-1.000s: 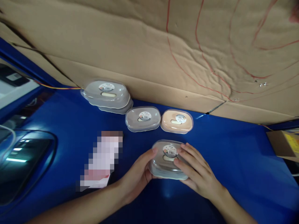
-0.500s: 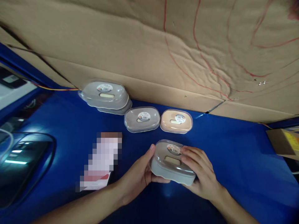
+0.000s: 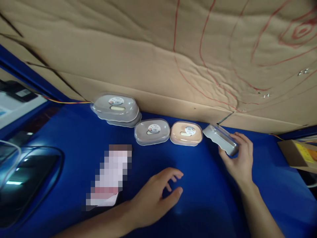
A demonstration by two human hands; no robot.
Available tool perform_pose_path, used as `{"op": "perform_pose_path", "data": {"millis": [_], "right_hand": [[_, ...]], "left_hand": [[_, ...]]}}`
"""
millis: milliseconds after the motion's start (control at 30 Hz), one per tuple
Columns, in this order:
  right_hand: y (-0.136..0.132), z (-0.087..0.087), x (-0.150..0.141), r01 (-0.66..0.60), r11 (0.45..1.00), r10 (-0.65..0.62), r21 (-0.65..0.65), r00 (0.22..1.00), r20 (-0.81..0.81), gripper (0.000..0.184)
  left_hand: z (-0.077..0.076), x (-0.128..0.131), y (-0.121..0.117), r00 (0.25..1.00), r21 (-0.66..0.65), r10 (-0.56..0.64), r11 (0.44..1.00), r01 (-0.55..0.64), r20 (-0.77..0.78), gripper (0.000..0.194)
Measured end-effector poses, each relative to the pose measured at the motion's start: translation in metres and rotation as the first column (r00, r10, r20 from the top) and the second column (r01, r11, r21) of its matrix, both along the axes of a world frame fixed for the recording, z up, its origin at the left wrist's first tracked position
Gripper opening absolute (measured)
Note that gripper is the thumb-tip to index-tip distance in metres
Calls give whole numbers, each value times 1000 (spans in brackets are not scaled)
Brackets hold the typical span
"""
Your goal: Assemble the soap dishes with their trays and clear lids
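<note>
The fingers of our right hand [image 3: 241, 162] pinched the tilted grey box [image 3: 220, 137] by its near end; its long axis ran from them leftward and away, toward the peach box [image 3: 178, 133]. Our left hand [image 3: 158, 195], fingers loosely curled, was farther off, empty.

A brown cardboard wall [image 3: 104, 59], creased and marked with curving red lines [image 3: 201, 49], stands behind a glossy blue tabletop [image 3: 262, 155]. Dark gaps show between its panels at the left. A red-and-yellow wire [image 3: 61, 102] runs along its foot. Light glares in streaks off a dark glossy panel [image 3: 27, 185] on the left; an open cardboard box [image 3: 294, 153] with a yellow label sits at the right edge.
</note>
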State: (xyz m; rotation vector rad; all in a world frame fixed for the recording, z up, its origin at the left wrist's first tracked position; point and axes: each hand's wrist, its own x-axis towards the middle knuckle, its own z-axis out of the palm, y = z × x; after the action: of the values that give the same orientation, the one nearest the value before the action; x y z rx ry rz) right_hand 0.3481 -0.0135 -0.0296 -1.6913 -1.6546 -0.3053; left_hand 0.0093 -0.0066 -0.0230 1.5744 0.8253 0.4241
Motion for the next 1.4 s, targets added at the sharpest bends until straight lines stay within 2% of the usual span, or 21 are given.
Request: {"op": "perform_pose_path", "data": {"millis": [33,67,100,133,167,200,333,467,533,633,733,867,967,1233,1400], "right_hand": [[2,-4,4,-4,1000,4,-17,1000,0,62],[3,-8,7,-10,999,10,-33,1000,1,61],[4,-12,10,-19,999,19,-47,1000,5,61],[5,-15,12,-28,998,29,-56,1000,9,60],[6,-18,13,-37,997,38,-62,999,14,59],[8,-21,15,-44,997,46,-66,999,19,57],[12,-25,17,-51,996,55,-77,997,48,53],[12,-27,17,-45,991,57,-125,995,88,36],[11,-28,16,-34,990,49,-139,993,106,31],[8,-28,6,-24,992,40,-124,991,126,35],[3,-28,-17,-102,986,123,-135,979,160,43],[-7,-26,-56,-279,934,327,-224,920,216,47],[-11,-25,-69,-329,909,387,-256,893,229,48],[-4,-22,-41,-191,947,245,-259,950,196,48],[2,-20,-14,-61,975,93,-213,985,145,52]], "left_hand": [[-1,-1,-1,998,248,-18,968,33,-61,32],[-3,-2,-1,993,451,-16,890,66,-114,33],[-4,-3,-1,988,597,0,797,91,-151,34],[-5,-3,-1,984,690,21,716,110,-178,33],[-5,-3,0,979,744,43,657,121,-197,32],[-5,-2,1,976,774,68,621,123,-209,32],[-3,-4,10,957,822,181,563,88,-226,33],[-1,-10,25,901,861,332,502,81,-278,40],[-1,-13,36,855,871,422,486,67,-301,46],[-1,-19,55,798,877,515,478,36,-314,62],[-3,-26,72,754,881,574,473,13,-320,69],[-9,-30,85,768,872,545,488,36,-336,56],[-11,-27,86,802,870,495,488,60,-334,53],[-5,-3,68,859,879,416,471,80,-300,51],[-6,-5,56,857,867,427,496,45,-289,46]]}}
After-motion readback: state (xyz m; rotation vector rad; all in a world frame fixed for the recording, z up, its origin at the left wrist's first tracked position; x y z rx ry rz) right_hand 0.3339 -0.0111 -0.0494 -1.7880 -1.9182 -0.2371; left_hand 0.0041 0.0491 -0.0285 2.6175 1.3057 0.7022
